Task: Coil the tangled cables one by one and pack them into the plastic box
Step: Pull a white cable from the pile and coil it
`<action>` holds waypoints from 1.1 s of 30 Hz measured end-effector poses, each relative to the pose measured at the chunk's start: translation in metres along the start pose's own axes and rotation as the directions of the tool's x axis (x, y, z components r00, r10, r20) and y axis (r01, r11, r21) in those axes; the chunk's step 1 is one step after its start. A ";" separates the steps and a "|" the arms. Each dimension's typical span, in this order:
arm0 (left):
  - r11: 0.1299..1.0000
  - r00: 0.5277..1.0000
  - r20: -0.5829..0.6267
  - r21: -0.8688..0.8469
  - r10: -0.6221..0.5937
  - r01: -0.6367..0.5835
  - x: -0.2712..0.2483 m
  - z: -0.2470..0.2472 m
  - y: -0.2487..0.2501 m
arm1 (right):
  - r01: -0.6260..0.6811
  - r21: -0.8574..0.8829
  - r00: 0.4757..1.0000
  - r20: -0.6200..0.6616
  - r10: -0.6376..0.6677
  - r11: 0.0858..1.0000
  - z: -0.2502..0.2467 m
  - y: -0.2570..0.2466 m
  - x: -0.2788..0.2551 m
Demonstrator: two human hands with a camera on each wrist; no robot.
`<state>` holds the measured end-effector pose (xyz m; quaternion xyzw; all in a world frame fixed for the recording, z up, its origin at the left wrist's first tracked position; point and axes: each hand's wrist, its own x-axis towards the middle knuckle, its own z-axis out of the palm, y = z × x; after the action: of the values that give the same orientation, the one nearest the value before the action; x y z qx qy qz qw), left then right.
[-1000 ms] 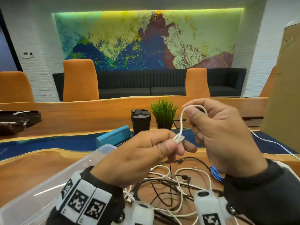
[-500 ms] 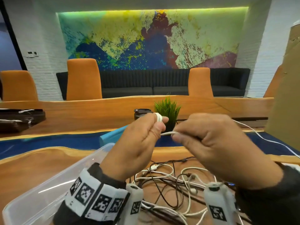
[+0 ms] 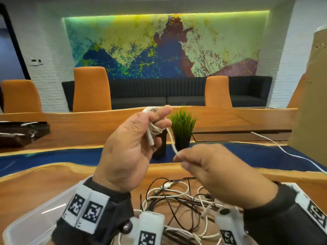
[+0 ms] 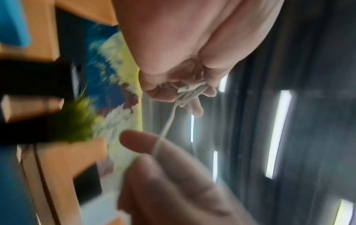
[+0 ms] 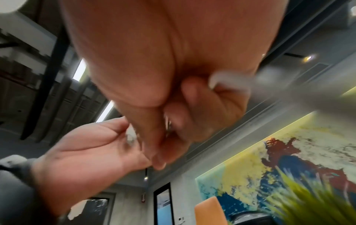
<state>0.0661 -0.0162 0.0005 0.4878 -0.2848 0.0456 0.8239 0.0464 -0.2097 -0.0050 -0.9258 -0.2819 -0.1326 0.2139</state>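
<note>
Wooden tabletop with a live edge and a blue band running across its middle. Nearest, a heap of tangled white and black cables lying straight on the wood, with a clear plastic box just beside it at lower left. Farther back, a small green plant in a black pot standing upright, a dark cup close beside it and partly hidden, a loose white cable trailing over the blue band at right, and dark trays at far left.
</note>
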 end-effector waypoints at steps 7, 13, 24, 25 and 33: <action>0.481 0.981 0.188 0.866 -0.055 -0.139 -0.002 -0.012 -0.015 | 0.209 -0.067 0.959 -0.182 -0.218 0.976 -0.018 -0.017 -0.009; 0.746 0.920 0.227 0.658 -0.319 0.097 -0.009 -0.007 -0.011 | 0.148 -0.014 0.799 -0.587 -0.128 0.989 -0.019 0.020 -0.001; 0.927 0.940 0.110 0.238 -0.323 0.291 -0.006 0.005 -0.016 | -0.003 0.174 0.968 -0.248 0.047 0.985 -0.003 0.027 0.004; 0.920 0.943 0.074 0.254 -0.325 0.297 -0.005 0.006 -0.017 | 0.061 0.243 0.968 -0.251 0.002 0.968 -0.005 0.024 0.003; 0.927 0.933 0.042 0.134 -0.357 0.349 -0.007 0.014 -0.012 | 0.297 0.226 0.908 -0.369 -0.200 0.928 -0.009 0.018 0.003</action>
<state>0.0588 -0.0324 -0.0074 0.5827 -0.2160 -0.1019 0.7768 0.0587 -0.2260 -0.0023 -0.8059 -0.3731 -0.2757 0.3679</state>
